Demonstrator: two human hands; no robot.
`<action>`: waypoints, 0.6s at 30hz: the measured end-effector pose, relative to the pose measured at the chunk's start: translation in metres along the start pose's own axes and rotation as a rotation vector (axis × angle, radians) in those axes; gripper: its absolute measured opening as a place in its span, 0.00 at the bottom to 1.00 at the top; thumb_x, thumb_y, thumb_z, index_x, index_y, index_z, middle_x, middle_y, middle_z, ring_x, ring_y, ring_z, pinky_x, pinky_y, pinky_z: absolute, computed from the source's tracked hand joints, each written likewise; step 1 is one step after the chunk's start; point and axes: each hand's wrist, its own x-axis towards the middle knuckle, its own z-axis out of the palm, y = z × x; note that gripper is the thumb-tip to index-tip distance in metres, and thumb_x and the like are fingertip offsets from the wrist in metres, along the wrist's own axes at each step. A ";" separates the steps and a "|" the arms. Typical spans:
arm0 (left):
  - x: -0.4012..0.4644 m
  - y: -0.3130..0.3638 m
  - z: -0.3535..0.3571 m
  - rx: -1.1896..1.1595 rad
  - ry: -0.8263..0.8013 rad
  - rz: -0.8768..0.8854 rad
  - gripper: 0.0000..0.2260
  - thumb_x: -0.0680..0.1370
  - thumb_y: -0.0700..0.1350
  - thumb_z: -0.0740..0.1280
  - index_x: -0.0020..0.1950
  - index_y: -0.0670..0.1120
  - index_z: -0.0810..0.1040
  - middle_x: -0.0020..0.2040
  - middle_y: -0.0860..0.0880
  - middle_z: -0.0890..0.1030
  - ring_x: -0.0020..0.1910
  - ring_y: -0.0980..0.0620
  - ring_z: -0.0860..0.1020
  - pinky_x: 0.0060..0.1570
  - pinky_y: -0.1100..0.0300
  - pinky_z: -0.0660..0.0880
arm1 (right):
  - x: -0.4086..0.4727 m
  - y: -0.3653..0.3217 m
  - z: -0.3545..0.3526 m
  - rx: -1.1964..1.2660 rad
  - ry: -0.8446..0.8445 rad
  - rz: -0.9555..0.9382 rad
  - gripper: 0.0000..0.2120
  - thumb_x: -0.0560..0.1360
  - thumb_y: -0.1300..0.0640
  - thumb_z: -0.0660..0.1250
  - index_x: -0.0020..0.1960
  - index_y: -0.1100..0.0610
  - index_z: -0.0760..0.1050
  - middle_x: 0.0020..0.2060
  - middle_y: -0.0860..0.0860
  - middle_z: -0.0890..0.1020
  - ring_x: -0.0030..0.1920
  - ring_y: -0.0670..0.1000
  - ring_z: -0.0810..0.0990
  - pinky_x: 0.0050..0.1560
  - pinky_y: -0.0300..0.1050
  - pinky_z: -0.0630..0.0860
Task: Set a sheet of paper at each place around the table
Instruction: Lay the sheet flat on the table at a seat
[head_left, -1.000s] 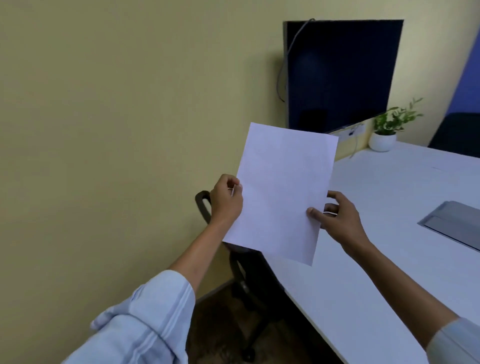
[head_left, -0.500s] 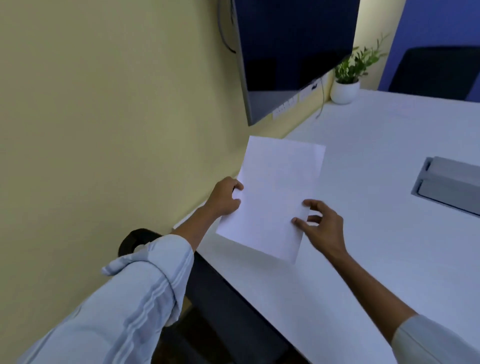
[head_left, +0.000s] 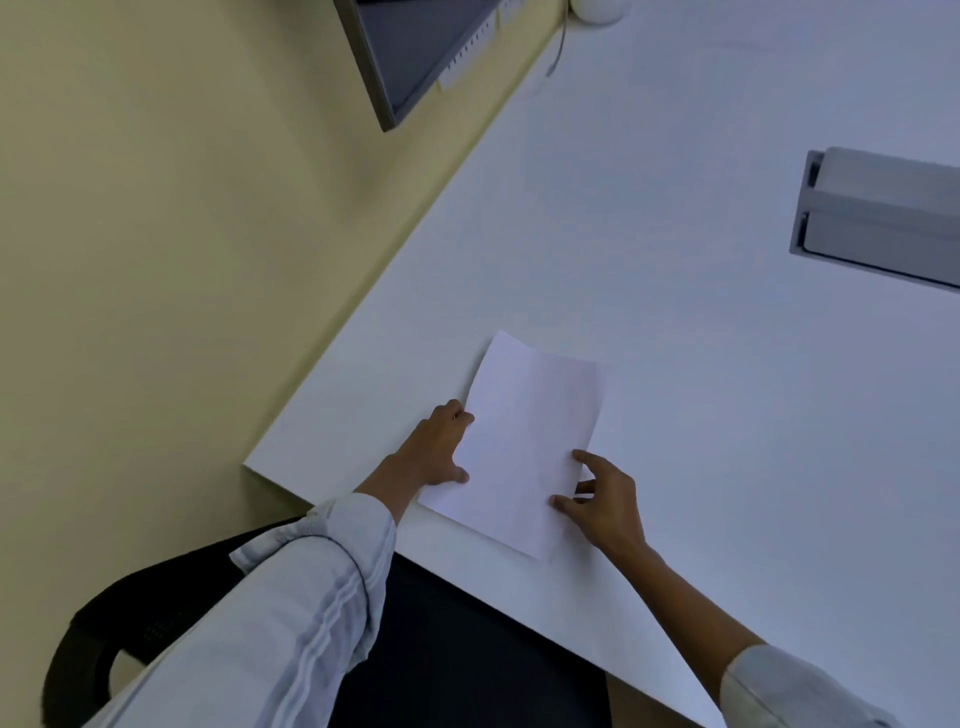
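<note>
White and smooth, the table (head_left: 675, 364) fills the right and centre of the frame, its matte top running to one sharp corner at the left-centre edge. One sheet of paper (head_left: 524, 447) lies low in the centre of the frame, near the table's front edge; it is thin, rectangular, faintly lilac against the tabletop, and its far end bows slightly rather than lying dead flat.

Two hands hold it, one at each long edge. The left hand (head_left: 436, 452) pinches the sheet's left edge, thumb on top and fingers curled at the margin. The right hand (head_left: 605, 499) is loosely spread at the right edge, thumb and forefinger tips touching the paper; whether any finger is under the sheet cannot be told. Both forearms are bare, with one pale, soft, creased shirt sleeve (head_left: 291, 608) rolled up at lower left and a second cuff at the lower right corner.

One grey metal cable box (head_left: 878, 213), rectangular with a hinged flap, is set into the tabletop at the upper right. One dark, flat screen (head_left: 410, 52) hangs on the plain yellow wall (head_left: 156, 208) at the top. One black chair (head_left: 441, 649) with a curved armrest sits under the table's front edge at the bottom.
</note>
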 end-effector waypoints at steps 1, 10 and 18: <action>0.002 -0.002 0.005 0.030 -0.016 0.012 0.41 0.65 0.51 0.79 0.72 0.40 0.64 0.70 0.43 0.65 0.68 0.43 0.66 0.63 0.48 0.71 | 0.001 0.004 0.002 -0.032 -0.016 0.013 0.37 0.64 0.59 0.81 0.70 0.56 0.71 0.67 0.52 0.76 0.44 0.49 0.82 0.44 0.37 0.79; 0.014 -0.018 0.020 0.262 -0.072 0.045 0.47 0.67 0.59 0.76 0.77 0.43 0.56 0.78 0.39 0.54 0.75 0.39 0.57 0.69 0.48 0.67 | 0.002 0.014 0.012 -0.527 -0.094 0.002 0.45 0.62 0.35 0.76 0.74 0.47 0.62 0.76 0.50 0.53 0.52 0.56 0.81 0.50 0.51 0.81; 0.013 -0.022 0.022 0.368 -0.110 0.054 0.47 0.72 0.63 0.70 0.80 0.47 0.47 0.81 0.44 0.41 0.78 0.40 0.52 0.71 0.47 0.64 | -0.005 0.013 0.018 -0.690 -0.120 -0.030 0.47 0.69 0.30 0.66 0.79 0.49 0.51 0.80 0.49 0.42 0.69 0.55 0.72 0.57 0.51 0.78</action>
